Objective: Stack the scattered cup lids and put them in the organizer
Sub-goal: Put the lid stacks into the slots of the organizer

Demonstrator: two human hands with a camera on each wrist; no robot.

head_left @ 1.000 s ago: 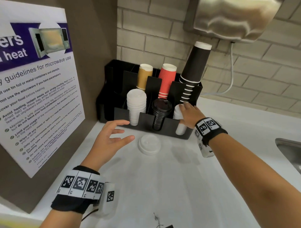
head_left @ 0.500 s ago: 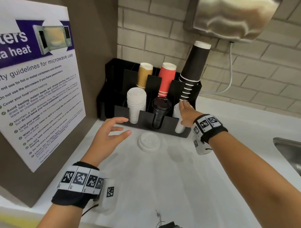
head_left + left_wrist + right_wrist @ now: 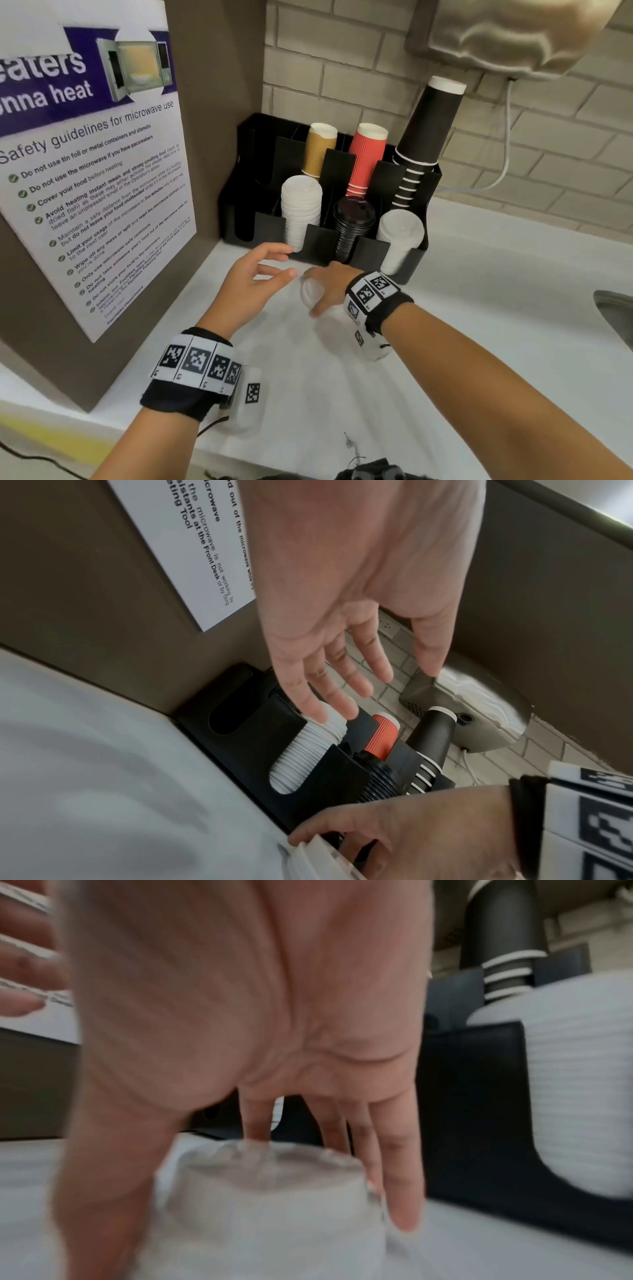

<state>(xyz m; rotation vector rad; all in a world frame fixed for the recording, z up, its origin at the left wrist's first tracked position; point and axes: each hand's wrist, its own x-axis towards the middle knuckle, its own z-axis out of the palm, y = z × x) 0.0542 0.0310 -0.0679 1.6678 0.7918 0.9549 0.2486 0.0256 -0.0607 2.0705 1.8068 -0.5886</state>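
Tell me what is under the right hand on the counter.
A white plastic cup lid lies on the white counter, gripped between thumb and fingers of the right hand. The palm hides most of its top.

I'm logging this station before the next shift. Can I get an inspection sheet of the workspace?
Surface: white counter, bare where visible.
Job's things: one loose white lid on the counter; organizer holds white and black lid stacks.
Clutter: nothing seen.
Hands: right hand grips the lid at its rim; left hand open beside it.
Cables: white cord down the wall.
Surroundings: microwave poster, brick wall, sink edge.
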